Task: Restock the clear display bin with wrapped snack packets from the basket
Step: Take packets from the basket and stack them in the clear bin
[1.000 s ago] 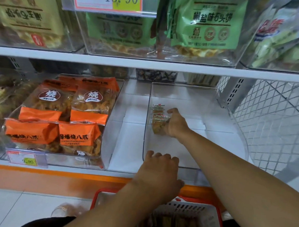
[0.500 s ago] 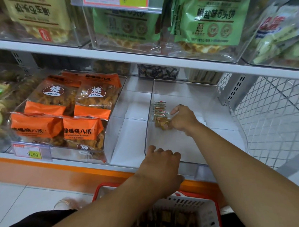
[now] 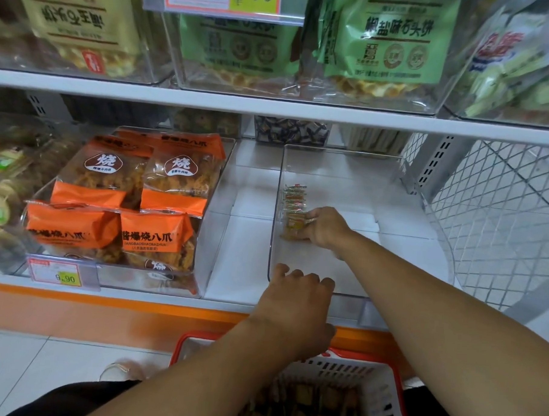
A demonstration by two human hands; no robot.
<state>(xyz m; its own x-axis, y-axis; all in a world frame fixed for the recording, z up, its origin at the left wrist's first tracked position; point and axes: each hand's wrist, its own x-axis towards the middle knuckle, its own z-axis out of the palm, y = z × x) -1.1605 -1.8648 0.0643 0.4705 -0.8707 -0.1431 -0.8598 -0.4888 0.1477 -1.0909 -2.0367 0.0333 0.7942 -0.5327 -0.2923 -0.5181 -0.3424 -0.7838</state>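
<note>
A clear display bin (image 3: pixel 390 194) stands on the lower shelf, right of centre. Along its left wall runs a short row of small wrapped snack packets (image 3: pixel 294 200), standing on edge. My right hand (image 3: pixel 324 227) reaches inside the bin and its fingers curl round the nearest packets of that row. My left hand (image 3: pixel 297 306) grips the bin's front rim near its left corner, fingers over the edge. Below, a red-rimmed white basket (image 3: pixel 381 398) holds several brown packets (image 3: pixel 308 401), partly hidden by my left forearm.
Left of the bin, another clear bin (image 3: pixel 209 224) holds orange snack bags (image 3: pixel 159 234) with a 9.90 price tag (image 3: pixel 61 272). The upper shelf (image 3: pixel 271 105) carries bins of green and yellow bags. A white wire mesh panel (image 3: pixel 499 217) closes the right side.
My right hand has stayed at the near end of the packet row, shifting slightly toward me along it. My left hand has kept its grip on the front rim.
</note>
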